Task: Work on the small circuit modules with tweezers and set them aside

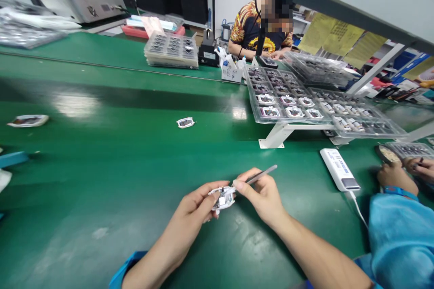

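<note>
L hand point(194, 204) fingers clenched on white module point(222, 198); R hand point(261, 195) pinching tweezers point(261, 176) at module, above green table point(101, 180).

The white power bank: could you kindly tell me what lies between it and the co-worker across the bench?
The head view shows clear plastic trays of small modules on a white stand.

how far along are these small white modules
Done, probably: the white-framed units in the front rows of the clear plastic tray. In hand: the left hand grips a small white module while the right hand holds a slim metal tool at it. Left: the darker units in that tray's back rows and the stack of trays across the bench.
</note>
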The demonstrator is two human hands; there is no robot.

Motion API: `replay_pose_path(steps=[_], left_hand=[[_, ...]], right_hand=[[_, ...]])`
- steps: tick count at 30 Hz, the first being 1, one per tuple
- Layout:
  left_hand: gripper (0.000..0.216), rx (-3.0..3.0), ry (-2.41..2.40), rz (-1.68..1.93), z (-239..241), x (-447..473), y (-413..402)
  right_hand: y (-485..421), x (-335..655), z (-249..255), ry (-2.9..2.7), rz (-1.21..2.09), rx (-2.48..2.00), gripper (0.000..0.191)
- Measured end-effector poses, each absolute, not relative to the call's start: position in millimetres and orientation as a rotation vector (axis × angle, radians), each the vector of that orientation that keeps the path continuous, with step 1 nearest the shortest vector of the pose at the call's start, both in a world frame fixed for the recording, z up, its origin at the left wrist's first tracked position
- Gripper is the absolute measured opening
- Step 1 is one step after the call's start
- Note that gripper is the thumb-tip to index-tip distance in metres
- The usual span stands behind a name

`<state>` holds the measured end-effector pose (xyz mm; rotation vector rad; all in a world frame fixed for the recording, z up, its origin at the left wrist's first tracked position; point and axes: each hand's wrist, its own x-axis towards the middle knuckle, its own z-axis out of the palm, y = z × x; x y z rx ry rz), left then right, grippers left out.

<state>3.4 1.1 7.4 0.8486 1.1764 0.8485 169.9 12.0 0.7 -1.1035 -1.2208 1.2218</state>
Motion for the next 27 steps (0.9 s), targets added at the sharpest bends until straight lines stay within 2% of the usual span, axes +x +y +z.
replay_pose_path(steps=[3, 9, 27], left_hand=[[0.039, 0.846, 1.183, 0.864, 7.0, 3.8, 1.0], [0.037, 0.891, 1.187, 0.891, 9.1, 5.1, 1.0], [0.034, 0.893, 1.206, 0.888, 5.7, 10.4, 1.6]], right_hand=[[11.9, 169.3, 0.1, -1.166, 1.267, -1.095, 0.019], [5.7, 166.0, -3.2, -1.202, 1.012, -1.064, 0.006], [3.5, 163.3, -8.0, -1.23, 1.026, -0.963, 0.006]])
